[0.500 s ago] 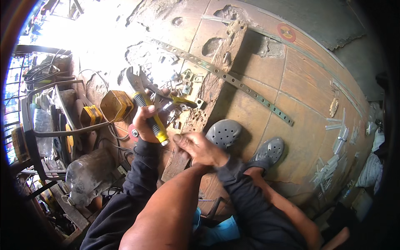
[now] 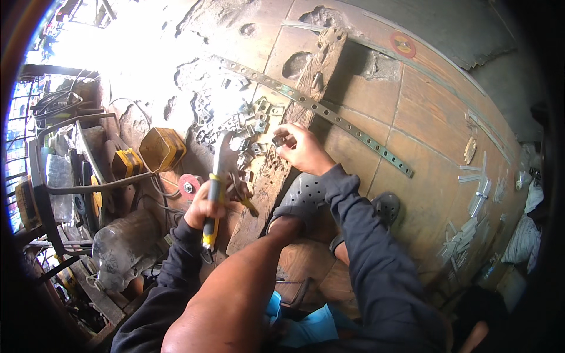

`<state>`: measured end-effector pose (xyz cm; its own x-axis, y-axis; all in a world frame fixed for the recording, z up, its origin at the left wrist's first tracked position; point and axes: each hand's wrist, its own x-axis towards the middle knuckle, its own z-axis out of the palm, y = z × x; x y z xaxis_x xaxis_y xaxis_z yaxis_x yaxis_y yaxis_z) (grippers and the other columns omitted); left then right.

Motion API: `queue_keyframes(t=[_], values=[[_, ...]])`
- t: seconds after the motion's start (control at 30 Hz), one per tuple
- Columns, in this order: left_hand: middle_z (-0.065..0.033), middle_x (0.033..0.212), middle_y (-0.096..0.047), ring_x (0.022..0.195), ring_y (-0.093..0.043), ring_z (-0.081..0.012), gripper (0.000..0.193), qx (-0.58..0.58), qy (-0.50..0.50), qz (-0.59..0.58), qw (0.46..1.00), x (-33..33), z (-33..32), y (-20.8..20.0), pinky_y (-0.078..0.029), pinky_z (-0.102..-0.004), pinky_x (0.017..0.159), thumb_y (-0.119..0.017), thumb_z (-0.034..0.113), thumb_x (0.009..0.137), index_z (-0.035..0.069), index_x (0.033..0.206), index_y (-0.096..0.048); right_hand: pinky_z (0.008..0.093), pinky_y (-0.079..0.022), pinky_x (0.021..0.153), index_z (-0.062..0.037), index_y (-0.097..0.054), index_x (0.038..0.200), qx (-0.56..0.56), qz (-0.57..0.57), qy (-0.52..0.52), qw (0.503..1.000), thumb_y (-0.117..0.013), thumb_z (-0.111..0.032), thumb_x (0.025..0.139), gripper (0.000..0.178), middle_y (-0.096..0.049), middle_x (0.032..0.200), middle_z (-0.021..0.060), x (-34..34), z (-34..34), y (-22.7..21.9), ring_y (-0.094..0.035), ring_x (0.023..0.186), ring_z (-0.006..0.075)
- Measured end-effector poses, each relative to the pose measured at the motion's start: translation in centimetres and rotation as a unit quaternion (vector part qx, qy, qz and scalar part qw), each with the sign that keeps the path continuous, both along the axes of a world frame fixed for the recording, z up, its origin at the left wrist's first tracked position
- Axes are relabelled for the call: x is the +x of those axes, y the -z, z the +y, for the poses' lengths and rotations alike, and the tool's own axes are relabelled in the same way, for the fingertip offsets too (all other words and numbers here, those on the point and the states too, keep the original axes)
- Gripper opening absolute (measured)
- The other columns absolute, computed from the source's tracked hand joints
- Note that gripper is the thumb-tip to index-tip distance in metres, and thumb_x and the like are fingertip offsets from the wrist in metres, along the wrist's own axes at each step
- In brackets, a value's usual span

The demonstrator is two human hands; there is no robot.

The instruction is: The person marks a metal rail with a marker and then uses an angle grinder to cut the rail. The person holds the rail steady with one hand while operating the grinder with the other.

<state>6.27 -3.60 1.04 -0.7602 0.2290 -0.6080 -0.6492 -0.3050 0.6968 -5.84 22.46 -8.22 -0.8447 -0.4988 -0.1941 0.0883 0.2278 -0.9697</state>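
Observation:
My left hand [image 2: 200,209] is closed round locking pliers [image 2: 224,154] with yellow-and-black handles, jaws pointing away from me. My right hand [image 2: 309,152] pinches a small dark metal piece [image 2: 278,141] between thumb and fingers, just above the worn wooden plank [image 2: 272,181]. Many small square metal pieces [image 2: 260,125] lie scattered left of the plank, beyond the pliers. Across the plank rests a long perforated metal strip [image 2: 341,122], beyond my right hand.
A grey clog [image 2: 303,194] on my foot stands against the plank. To the left are a red cutting disc [image 2: 189,186], yellow-and-black containers [image 2: 163,150], a metal frame [image 2: 106,187] and a clear plastic jug [image 2: 126,247]. Thin strips [image 2: 465,241] litter the right floor.
My right hand has moved away from the pliers' handle end to above the plank, where it now holds a small metal piece. The pliers have come nearer me, and my feet have shifted.

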Motion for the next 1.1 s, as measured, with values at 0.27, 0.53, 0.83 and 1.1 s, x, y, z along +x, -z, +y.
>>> queue_keyframes(t=[0.27,0.53,0.83,1.1], values=[[-0.0055,0.097,-0.066,0.094,-0.06,-0.018,0.059,-0.092,0.255,-0.033,0.962,-2.4,1.7,-4.5,-0.048,-0.0315,0.089,-0.076,0.016,0.057,-0.001,0.113,-0.069,0.0256,-0.055,0.081,0.0002,-0.063,0.131,-0.25,-0.259,-0.028,0.933,-0.077,-0.007,0.093,0.041,-0.068,0.109,0.0042,0.8,2.7,-3.6,-0.064,0.094,0.0096],[-0.0052,0.098,-0.063,0.093,-0.058,-0.0173,0.059,-0.103,0.308,-0.009,0.946,-2.6,2.4,-4.6,-0.048,-0.0321,0.087,-0.078,0.018,0.059,0.001,0.113,-0.065,0.0258,-0.054,0.082,-0.0021,-0.065,0.121,-0.216,-0.268,-0.071,0.936,-0.08,-0.014,0.092,0.035,-0.069,0.104,0.0039,0.5,3.3,-3.9,-0.064,0.095,0.0093],[-0.0044,0.094,-0.063,0.088,-0.059,-0.0158,0.054,-0.103,0.315,0.008,0.943,-2.0,2.2,-4.1,-0.051,-0.031,0.082,-0.079,0.013,0.062,0.002,0.113,-0.064,0.0274,-0.056,0.082,0.0004,-0.069,0.116,-0.208,-0.23,-0.083,0.947,-0.081,-0.015,0.091,0.032,-0.073,0.104,0.0039,0.3,3.8,-4.5,-0.065,0.09,0.0101],[-0.0066,0.105,-0.068,0.1,-0.061,-0.0172,0.061,-0.083,0.29,-0.014,0.953,-1.2,2.8,-3.4,-0.05,-0.0316,0.089,-0.075,0.011,0.062,-0.002,0.121,-0.065,0.03,-0.058,0.094,0.0016,-0.072,0.118,-0.232,-0.195,-0.064,0.951,-0.078,-0.008,0.091,0.029,-0.076,0.109,0.0082,0.3,3.5,-4.7,-0.069,0.104,0.0132]])
